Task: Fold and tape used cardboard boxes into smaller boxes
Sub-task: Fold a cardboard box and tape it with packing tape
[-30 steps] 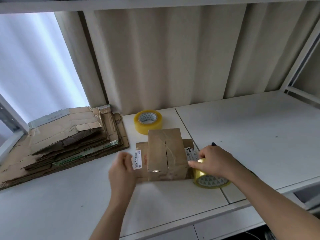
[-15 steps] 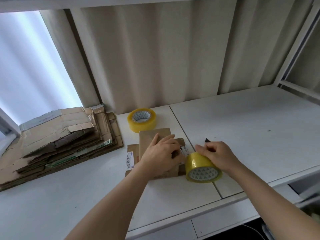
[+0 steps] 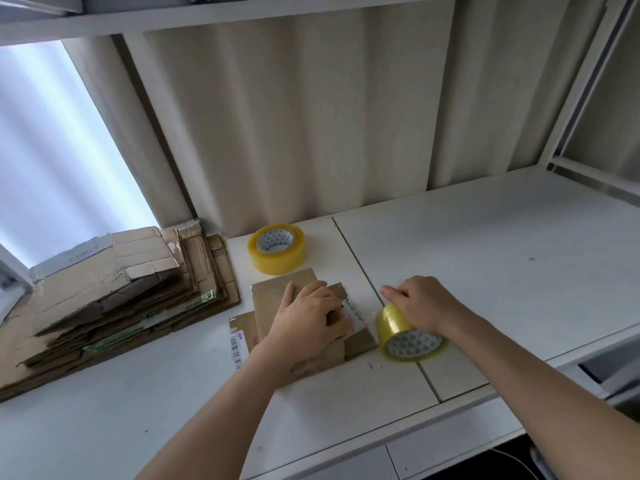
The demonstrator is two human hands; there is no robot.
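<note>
Since half a second ago the right hand (image 3: 420,304) has drawn its tape roll (image 3: 408,336) a little further right of the box (image 3: 273,301), and a clear strip of tape now spans the gap to the box's right flap. That hand curls over the top of the roll, gripping it, forefinger pointing left. Left hand (image 3: 306,318) lies on top of the box, fingers bent and pressing the tape end down at the label; it grips nothing. Box sits on the counter (image 3: 502,244) under the left hand, just left of the roll. Behind it stands a second roll (image 3: 277,247); a stack (image 3: 114,289) of flattened cardboard lies to the left
</note>
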